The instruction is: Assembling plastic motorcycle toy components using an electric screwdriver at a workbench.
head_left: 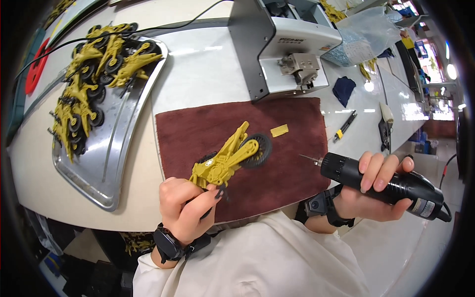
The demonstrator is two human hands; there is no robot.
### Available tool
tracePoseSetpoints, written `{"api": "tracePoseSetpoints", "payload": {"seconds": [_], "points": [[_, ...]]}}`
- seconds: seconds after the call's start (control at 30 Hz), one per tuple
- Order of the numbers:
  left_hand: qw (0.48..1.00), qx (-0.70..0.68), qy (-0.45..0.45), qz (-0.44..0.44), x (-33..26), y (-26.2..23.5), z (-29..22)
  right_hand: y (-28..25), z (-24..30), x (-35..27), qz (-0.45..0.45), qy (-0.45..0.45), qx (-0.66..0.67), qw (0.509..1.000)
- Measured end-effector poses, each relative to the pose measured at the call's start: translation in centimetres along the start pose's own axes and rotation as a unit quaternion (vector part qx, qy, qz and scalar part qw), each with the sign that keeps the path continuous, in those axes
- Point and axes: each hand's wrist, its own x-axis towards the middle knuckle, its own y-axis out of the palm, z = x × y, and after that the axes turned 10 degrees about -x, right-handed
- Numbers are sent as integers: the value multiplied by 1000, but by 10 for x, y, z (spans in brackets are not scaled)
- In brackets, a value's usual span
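Over a dark red cloth mat (282, 183), my left hand (185, 210) is closed round the front end of a yellow toy motorcycle (225, 161). Its one plainly visible black wheel points away to the upper right; the part inside my fingers is hidden. My right hand (381, 185) wraps round a black electric screwdriver (354, 173) with a cord at its back end. The thin bit points left toward the motorcycle, with a gap between them. A small yellow rectangular piece (279, 130) lies on the mat beyond the wheel.
At the left, a metal tray (111, 168) holds several similar yellow motorcycles (91, 74). A grey and white machine (292, 54) stands behind the mat. To the right lie a black and yellow pen-like tool (345, 126), a dark blue cloth (344, 91) and a clear bag (363, 39).
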Motion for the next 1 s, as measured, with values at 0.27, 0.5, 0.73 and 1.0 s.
{"api": "tracePoseSetpoints", "payload": {"seconds": [0.27,0.5,0.73,1.0], "points": [[990,128,11,-60,-19,-43,-20,10,-32,-9,-35,48,-34,998],[835,434,-250,-228,-139,-132,-71,13,-60,-9,-4,71,-150,986],[727,399,-528,-184,-304,-166,-37,9,-64,-3,22,104,-93,990],[880,255,-341,-210,-23,-214,49,25,-66,-12,24,80,-203,976]]}}
